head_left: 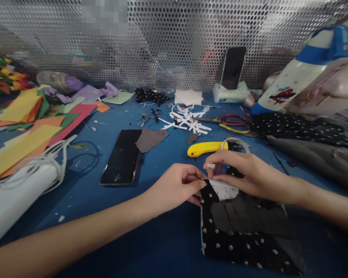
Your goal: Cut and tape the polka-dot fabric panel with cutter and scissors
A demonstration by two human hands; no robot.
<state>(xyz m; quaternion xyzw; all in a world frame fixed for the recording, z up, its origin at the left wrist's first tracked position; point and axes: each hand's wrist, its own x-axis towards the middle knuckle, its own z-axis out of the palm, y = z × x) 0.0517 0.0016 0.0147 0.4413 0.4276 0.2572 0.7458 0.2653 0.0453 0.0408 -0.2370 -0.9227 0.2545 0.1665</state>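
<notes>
My left hand (181, 185) grips the upper left corner of a flat panel (232, 247) covered in black polka-dot fabric, its thumb on top. Across the panel's middle runs a plain dark patch, and a white, smudged area shows at the top. My right hand (246, 173) is closed in a pinch beside that corner, with thumb and forefinger close to the left fingertips. A small white piece (211, 165) shows at its fingers; what the pinch holds is unclear. Just beyond the right hand lies a yellow-handled cutter (207, 148).
Left lie a black phone (120, 158), a white power strip (26, 189) with a cable, and coloured papers (31, 135). Behind are white paper strips (187, 117), scissors (232, 119) and a propped phone (233, 67). A bottle (295, 73) and dark fabric (304, 127) are at right.
</notes>
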